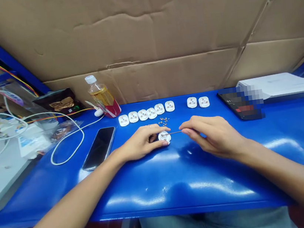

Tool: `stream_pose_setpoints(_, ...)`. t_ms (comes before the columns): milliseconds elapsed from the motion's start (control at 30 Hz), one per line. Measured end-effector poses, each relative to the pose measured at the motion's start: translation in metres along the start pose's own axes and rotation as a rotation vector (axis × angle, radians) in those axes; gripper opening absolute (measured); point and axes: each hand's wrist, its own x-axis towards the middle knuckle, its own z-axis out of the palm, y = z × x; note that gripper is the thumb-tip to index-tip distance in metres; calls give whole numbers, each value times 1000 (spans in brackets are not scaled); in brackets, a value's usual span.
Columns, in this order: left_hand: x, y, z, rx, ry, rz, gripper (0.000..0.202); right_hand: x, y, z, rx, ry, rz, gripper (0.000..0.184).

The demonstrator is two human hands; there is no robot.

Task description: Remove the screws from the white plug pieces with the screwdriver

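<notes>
My left hand (141, 142) grips a round white plastic socket or plug body (164, 137) at its left side, with the fingertips curled over the edge. My right hand (213, 136) pinches a thin metal shaft (174, 132), possibly a small screwdriver, whose tip reaches the top of that white piece. The shaft's handle is hidden inside my right fingers. A small heap of tiny metal screws or contacts (163, 121) lies just beyond my left fingertips. Behind it stands a row of several matching white pieces (147, 112).
All this is on a glossy blue bench (178, 185). A black smartphone (98, 148), a white cable (66, 140) and a plastic drink bottle (103, 97) lie to the left. A dark device (240, 104) and a white box (277, 85) sit at right, before a cardboard wall (141, 29).
</notes>
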Motion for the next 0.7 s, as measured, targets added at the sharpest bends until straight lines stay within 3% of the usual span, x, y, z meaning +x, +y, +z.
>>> stream_pose_setpoints(100, -1, -1, 0, -6, 6, 6, 48, 0, 1, 0, 14, -19, -37, 19)
stream_pose_setpoints(367, -1, -2, 0, 22, 11, 29, 49, 3, 0, -7, 23, -114, 22, 24)
stream_pose_setpoints(567, 0, -1, 1, 22, 48, 58, 44, 3, 0, -7, -9, -70, -82, 22)
stream_pose_setpoints(700, 0, -1, 1, 17, 41, 49, 45, 6, -4, -11, 38, -65, -79, 27)
